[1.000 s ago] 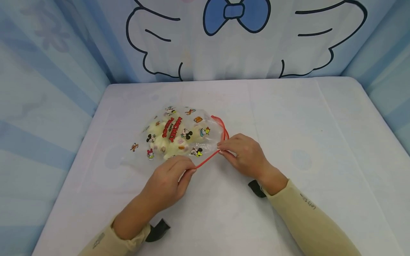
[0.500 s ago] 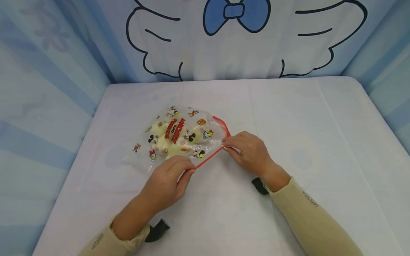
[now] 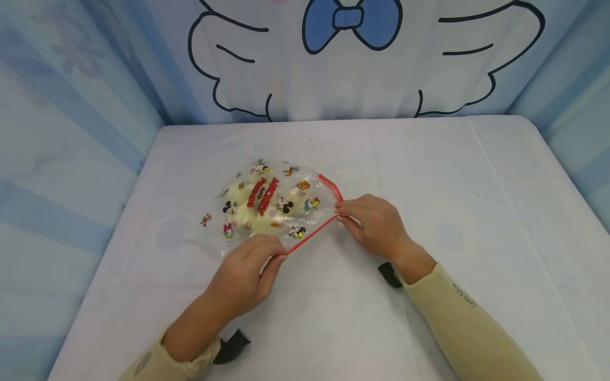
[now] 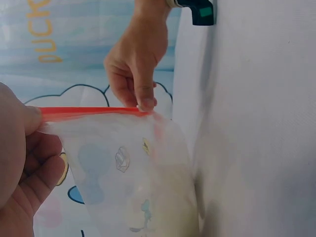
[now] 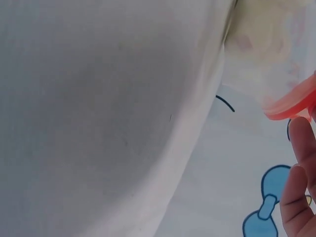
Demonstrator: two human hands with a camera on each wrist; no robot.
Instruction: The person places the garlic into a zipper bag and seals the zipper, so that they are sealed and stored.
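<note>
A clear zip bag (image 3: 267, 203) printed with cartoon figures and red lettering lies on the white table (image 3: 452, 211), with pale yellow contents inside. Its red zip strip (image 3: 312, 234) runs between my two hands. My left hand (image 3: 248, 270) pinches the near end of the strip. My right hand (image 3: 369, 222) pinches the strip further along, near its bend. In the left wrist view the red strip (image 4: 91, 112) stretches from my left thumb to my right hand (image 4: 136, 64). The right wrist view shows the strip's end (image 5: 291, 103) above my fingertips (image 5: 301, 168).
Blue and white printed fabric walls (image 3: 352, 58) close the table in at the back and on both sides. Black wrist straps (image 3: 231, 344) show at both sleeves.
My right hand has slid along the red strip to the right and away, and the bag has shifted slightly right. My left hand has kept its hold.
</note>
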